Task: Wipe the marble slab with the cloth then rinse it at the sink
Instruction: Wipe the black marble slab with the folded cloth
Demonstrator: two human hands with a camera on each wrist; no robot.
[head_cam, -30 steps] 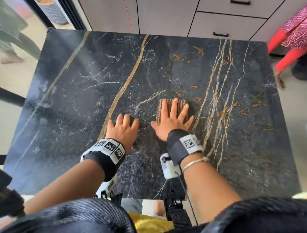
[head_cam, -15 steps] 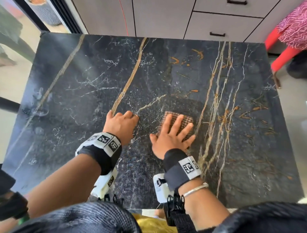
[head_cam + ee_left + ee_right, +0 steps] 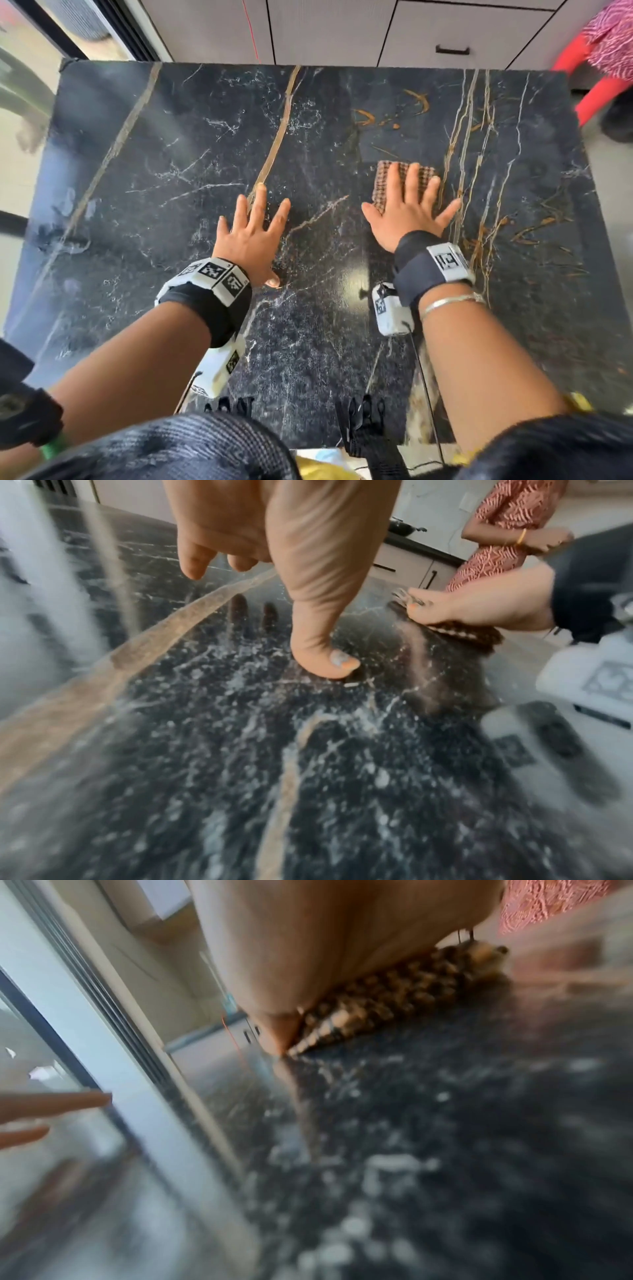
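The wiping stage is judged to be in progress. The checked brown cloth [image 3: 402,185] is pressed flat against the marble slab [image 3: 171,164] by the right hand [image 3: 409,214], whose fingers are extended and spread over the fabric; nothing is grasped. The cloth is located right of the slab's middle, nearer the far edge than the near edge and just left of the gold veins that run toward the right edge. The left hand [image 3: 253,236] is also laid on the slab with fingers extended and spread, left of the cloth and apart from it, and holds nothing. How much of the surface has been covered cannot be determined: no clear boundary between wiped and unwiped marble is shown. The rinse is judged not yet begun, as the cloth is on the slab and no sink is in view.

The full outline of the slab and the spacing of the two hands are shown only in the head view. In the left wrist view, the left thumb tip [image 3: 325,666] is seen touching the marble, and the cloth's folded edge [image 3: 479,639] is seen under the right hand. A person in a patterned red garment [image 3: 507,523] is seen beyond the far right corner. In the right wrist view, heavily blurred, the checked weave [image 3: 394,1001] under the palm is shown close up.
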